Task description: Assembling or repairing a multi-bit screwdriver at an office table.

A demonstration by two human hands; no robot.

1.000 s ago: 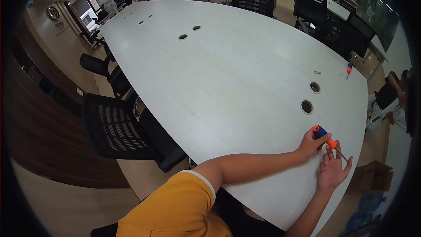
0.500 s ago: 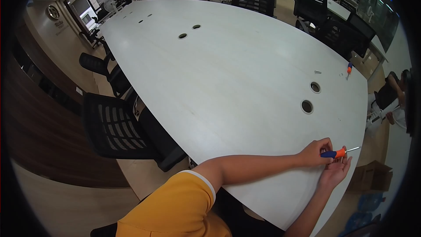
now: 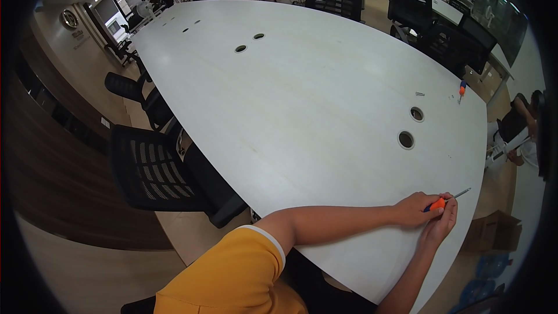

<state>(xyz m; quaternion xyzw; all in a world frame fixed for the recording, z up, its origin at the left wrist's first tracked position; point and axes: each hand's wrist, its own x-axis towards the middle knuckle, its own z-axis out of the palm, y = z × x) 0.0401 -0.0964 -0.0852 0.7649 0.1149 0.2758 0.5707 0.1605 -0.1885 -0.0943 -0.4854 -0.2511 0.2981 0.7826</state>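
Note:
A small screwdriver [image 3: 443, 202] with an orange and blue handle lies level just above the white table [image 3: 302, 116], its thin metal shaft pointing right past the near right edge. My left hand [image 3: 414, 210], reaching across from a yellow-sleeved shoulder, is closed around the handle. My right hand [image 3: 440, 225] comes up from below, and its fingers curl against the same handle from the right side.
Two round cable holes [image 3: 411, 127] sit beyond my hands. Farther right lie another orange screwdriver [image 3: 462, 88] and small screws [image 3: 419, 93]. Black mesh chairs [image 3: 157, 168] stand at the left edge. A cardboard box [image 3: 494, 229] is on the floor, and a seated person [image 3: 520, 134] is at the right.
The screwdriver stood upright in my left hand with the right hand spread open beside it. It has since been laid level, and the right fingers have closed against the handle.

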